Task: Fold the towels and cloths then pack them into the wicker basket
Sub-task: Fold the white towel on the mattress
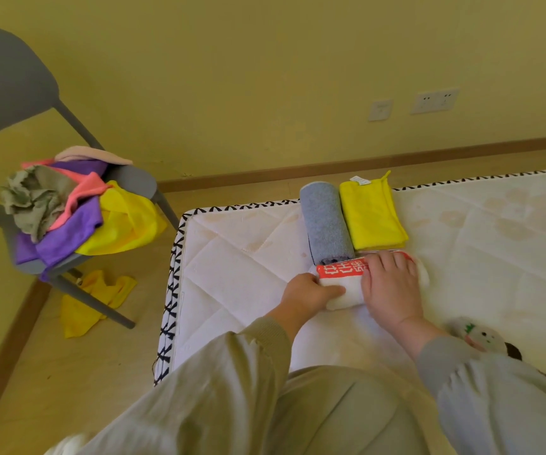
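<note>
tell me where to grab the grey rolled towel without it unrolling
I'd pinch the grey rolled towel around its middle from above, thumb on its free left side. It lies as a roll, and the yellow folded cloth sits close along its right.

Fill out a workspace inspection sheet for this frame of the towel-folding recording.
Surface: white quilted mattress, patterned trim, faint stains.
Job's things: grey rolled towel and yellow folded cloth side by side; white towel with orange band in front of them; unfolded cloth pile on grey chair; wicker basket not in view.
Clutter: fallen yellow cloth on floor under the chair; soft toy at right.
Hands: left hand grips white towel's end; right hand lies flat on it.
Cables: nothing seen.
Surroundings: yellow wall, wall sockets, wooden skirting.
</note>
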{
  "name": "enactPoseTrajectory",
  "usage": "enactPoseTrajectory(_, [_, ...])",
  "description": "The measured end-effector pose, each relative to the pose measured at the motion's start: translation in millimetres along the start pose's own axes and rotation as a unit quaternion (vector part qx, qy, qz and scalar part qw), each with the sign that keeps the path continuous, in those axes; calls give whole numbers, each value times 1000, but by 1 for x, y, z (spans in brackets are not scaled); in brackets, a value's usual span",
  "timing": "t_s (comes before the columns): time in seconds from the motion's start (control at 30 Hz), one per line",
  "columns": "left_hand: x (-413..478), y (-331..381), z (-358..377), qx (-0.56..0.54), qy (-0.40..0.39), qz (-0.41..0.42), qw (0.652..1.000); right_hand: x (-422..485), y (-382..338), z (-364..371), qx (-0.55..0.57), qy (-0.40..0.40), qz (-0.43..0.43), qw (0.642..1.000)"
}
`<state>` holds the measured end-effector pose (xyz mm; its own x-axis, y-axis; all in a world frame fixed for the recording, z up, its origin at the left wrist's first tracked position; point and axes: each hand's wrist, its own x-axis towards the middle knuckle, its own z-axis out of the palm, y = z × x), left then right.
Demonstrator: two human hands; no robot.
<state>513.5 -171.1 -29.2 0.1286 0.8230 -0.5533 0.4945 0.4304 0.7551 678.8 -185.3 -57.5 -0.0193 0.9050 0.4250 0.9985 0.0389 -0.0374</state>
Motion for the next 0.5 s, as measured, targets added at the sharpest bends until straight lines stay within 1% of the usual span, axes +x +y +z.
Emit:
enactPoseTrajectory(0.07, [-3,-3,-1,7,4,14,1000,-1,-4,0,-30,-29,19,999])
enactPoseTrajectory(0.17, [-10,-6,-5,1,22,26,999,8,-11,-11,-31,-40,32,998])
enactPoseTrajectory(0.27, [-18,-9,-15,8,31,39,999,14,-23,-26,2,-50,11,999])
enactPoseTrajectory(0.33, [-25,-9,-27,21,42,52,998,17,-35,-35,19,-41,-4,999])
enactPoseTrajectory(0.5, [-41,-12,-64,13,93,80,992,33,-68,-51,17,-37,-25,999])
